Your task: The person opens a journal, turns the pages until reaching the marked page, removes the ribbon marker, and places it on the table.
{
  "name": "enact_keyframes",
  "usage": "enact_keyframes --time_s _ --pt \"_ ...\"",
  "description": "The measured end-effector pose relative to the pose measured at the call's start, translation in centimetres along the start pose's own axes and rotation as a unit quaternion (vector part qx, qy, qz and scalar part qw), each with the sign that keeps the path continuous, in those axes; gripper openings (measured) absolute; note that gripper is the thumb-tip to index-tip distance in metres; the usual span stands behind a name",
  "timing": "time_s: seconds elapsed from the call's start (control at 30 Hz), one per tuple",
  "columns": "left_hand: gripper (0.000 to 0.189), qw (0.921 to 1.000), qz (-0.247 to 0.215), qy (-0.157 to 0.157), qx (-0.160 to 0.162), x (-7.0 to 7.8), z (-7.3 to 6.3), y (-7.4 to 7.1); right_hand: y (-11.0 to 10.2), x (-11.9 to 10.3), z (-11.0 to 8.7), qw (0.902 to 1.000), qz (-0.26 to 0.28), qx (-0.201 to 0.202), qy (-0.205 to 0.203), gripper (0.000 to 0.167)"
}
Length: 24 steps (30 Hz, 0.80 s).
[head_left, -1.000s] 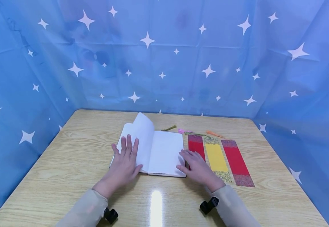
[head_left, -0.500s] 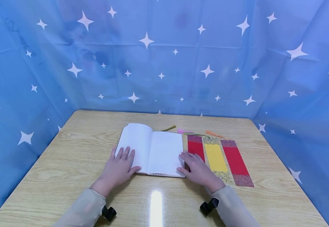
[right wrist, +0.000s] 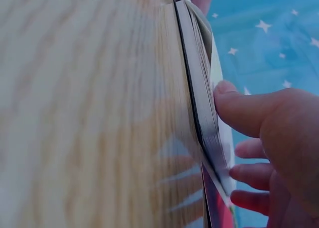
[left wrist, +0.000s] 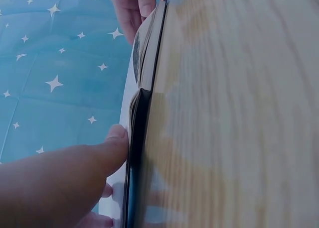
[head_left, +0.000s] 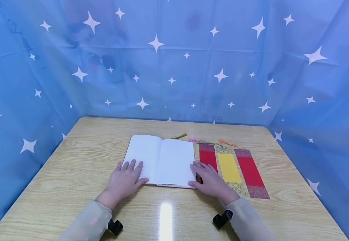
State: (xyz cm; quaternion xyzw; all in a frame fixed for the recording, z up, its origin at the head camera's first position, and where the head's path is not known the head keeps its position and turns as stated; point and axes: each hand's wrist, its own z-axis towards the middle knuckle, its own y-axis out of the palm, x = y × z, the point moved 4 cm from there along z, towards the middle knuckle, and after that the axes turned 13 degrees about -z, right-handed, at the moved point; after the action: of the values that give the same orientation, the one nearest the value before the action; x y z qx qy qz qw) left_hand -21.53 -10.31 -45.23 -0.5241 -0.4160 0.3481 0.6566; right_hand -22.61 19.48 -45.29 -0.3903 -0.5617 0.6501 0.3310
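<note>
An open notebook with blank white pages lies flat on the table. My left hand rests on the lower left page, fingers spread out and thumb near the bottom edge. On the lower right edge lies my right hand, its thumb and fingertips touching the page. In the right wrist view the thumb lies on the notebook's page side, fingers loosely extended. The left wrist view shows the notebook's dark cover edge beside the left thumb. Neither hand grips anything.
Right of the notebook lie a red bookmark, partly hidden by the right hand, a yellow bookmark and another red bookmark. An olive tassel sticks out behind the notebook. A starry blue curtain surrounds the wooden table.
The raised left page has come down flat. My left hand has drawn back toward the lower left corner of the notebook. The right hand has stayed nearly in place.
</note>
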Motion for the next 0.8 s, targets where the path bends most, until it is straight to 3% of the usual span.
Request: enact_keyframes --time_s 0.23,0.5,0.8 --pt "0.070 0.9997 -0.022 -0.012 -0.005 -0.05 0.02 0.28 0.10 0.08 0.07 0.9999 0.002 -0.009 0.005 0.078" --pt "0.069 0.9988 -0.045 -0.022 -0.002 -0.13 -0.15 0.69 -0.08 0.17 0.37 1.0000 -0.007 -0.001 -0.001 0.066" --pt "0.070 0.9974 -0.056 -0.039 -0.023 0.09 -0.25 0.76 -0.19 0.10 0.56 0.9998 -0.015 0.007 -0.009 0.059"
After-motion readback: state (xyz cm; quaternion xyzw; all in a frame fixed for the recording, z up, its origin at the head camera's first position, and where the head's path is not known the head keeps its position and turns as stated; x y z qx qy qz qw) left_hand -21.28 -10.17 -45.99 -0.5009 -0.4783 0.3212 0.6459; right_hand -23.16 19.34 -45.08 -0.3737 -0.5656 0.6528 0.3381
